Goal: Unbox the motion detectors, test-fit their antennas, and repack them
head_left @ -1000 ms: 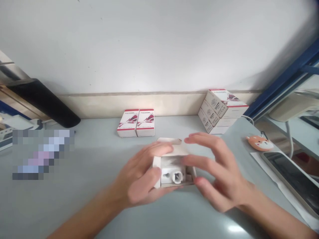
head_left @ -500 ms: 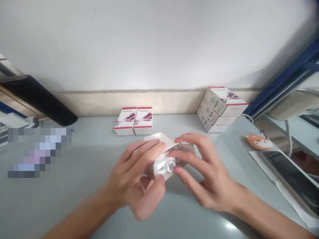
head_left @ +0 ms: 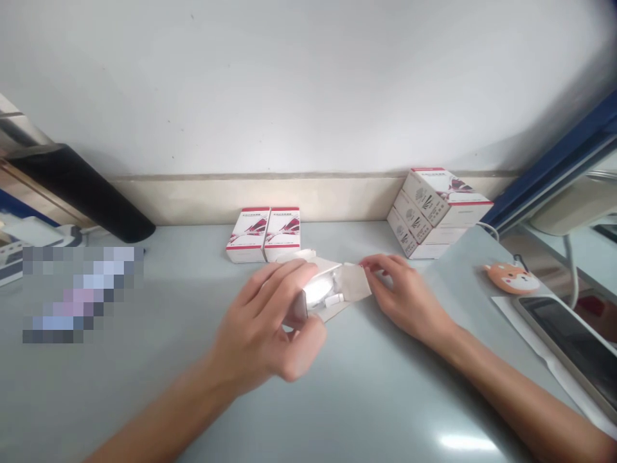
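A small white cardboard box [head_left: 328, 266] is held over the tabletop in the middle of the view, its end facing me open. Wrapped round its left side is my left hand [head_left: 270, 321], fingers over the top and thumb low by the opening. My right hand [head_left: 405, 292] has its fingers curled and pinched at the box's side flap [head_left: 355, 283], which stands out to the right. Inside lies a shiny white item [head_left: 321, 289], with a small white piece [head_left: 333, 299] by it; what they are I cannot make out.
Two white-and-red boxes [head_left: 248, 235] stand side by side near the wall. A stack of similar boxes [head_left: 429, 212] is at the back right. Further right lie an orange animal-face item [head_left: 513, 278] and a phone [head_left: 569, 347] on white paper. A black cylinder [head_left: 91, 193] leans at the left.
My right hand has moved from the box's opening to the right flap, which is now spread outward. The white contents sit deeper in the box. My left hand still holds it.
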A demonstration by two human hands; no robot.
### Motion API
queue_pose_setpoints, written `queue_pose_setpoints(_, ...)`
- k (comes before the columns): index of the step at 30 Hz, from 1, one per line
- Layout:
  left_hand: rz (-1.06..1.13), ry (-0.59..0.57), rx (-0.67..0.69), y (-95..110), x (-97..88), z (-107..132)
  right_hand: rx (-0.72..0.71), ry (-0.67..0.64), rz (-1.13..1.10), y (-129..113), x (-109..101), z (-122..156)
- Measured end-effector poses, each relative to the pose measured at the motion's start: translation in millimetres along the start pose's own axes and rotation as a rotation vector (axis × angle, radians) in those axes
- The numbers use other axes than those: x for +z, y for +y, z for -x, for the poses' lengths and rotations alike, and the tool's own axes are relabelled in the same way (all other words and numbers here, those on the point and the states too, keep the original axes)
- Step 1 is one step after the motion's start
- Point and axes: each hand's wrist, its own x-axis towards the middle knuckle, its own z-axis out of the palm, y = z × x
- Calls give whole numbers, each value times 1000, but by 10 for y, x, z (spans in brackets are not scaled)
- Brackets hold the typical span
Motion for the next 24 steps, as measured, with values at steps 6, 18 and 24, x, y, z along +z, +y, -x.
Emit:
queue_pose_setpoints(6, -49, 22, 85, 4, -64, -66, -204, 288, 116, -83, -77, 45)
queue_pose_setpoints(18, 14, -18, -11, 48, -35, -75, -623, 154, 367, -529, -143, 277)
queue_pose_setpoints(24, 141, 38, -168, 102, 67, -39, -579, 82, 155, -462, -179, 235)
